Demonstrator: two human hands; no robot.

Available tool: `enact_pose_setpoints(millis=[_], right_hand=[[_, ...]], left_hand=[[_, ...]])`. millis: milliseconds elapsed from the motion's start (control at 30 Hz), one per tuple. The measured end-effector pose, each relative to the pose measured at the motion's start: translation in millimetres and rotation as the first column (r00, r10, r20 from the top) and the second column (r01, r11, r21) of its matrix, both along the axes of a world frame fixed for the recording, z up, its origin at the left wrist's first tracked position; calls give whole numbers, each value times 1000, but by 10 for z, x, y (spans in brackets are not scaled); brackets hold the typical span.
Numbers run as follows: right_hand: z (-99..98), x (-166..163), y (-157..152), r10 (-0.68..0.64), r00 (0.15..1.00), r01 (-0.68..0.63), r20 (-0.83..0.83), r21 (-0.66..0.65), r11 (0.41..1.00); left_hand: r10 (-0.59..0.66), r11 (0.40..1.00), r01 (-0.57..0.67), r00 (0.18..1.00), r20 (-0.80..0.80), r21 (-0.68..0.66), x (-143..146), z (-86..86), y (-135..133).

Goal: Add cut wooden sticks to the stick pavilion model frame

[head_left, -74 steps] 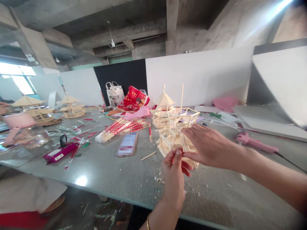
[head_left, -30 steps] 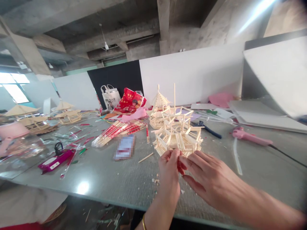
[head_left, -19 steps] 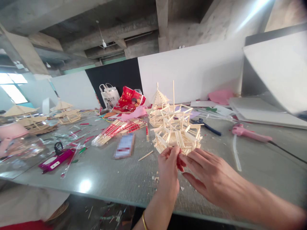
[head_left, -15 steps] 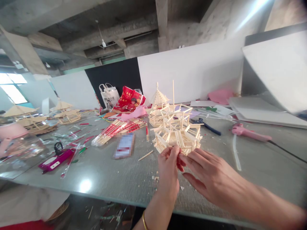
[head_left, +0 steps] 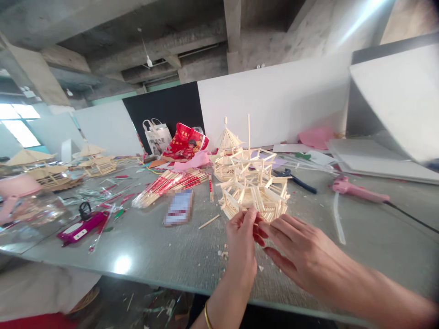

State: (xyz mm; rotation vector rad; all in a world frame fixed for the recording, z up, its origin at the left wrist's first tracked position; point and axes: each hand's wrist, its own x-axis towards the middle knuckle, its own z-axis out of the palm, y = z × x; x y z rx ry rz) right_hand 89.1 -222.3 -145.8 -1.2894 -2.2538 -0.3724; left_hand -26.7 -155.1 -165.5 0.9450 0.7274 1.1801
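Note:
A pale wooden stick model of a tiered pavilion (head_left: 254, 194) stands on the table, one thin stick rising upright from it. At its front edge, my left hand (head_left: 242, 237) has thumb and forefinger pinched together. Close against those fingertips, my right hand (head_left: 302, 246) brings its own fingers together, with the thumb lower and apart. Whatever lies between the fingers is hidden. Behind the model shows a pointed stick roof (head_left: 228, 139).
Left of the model lie a phone (head_left: 178, 208), wrapped bundles of sticks (head_left: 161, 185) and a loose stick (head_left: 209, 222). To the right are dark-handled pliers (head_left: 302, 183) and a pink glue gun (head_left: 360, 189) with its cord. A magenta device (head_left: 80, 228) rests farther left.
My hands stay at the model's front edge in nearly the same pose. The right fingers have shifted very slightly to the right; the whole view has moved a little.

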Motion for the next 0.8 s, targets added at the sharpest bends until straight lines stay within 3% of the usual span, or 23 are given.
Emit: enact_pose_setpoints(millis=[800], right_hand=[[-93, 63, 20, 1, 1000, 0, -10, 34, 999]], left_hand=[[3, 1000, -3, 1000, 20, 29, 9, -13, -2]])
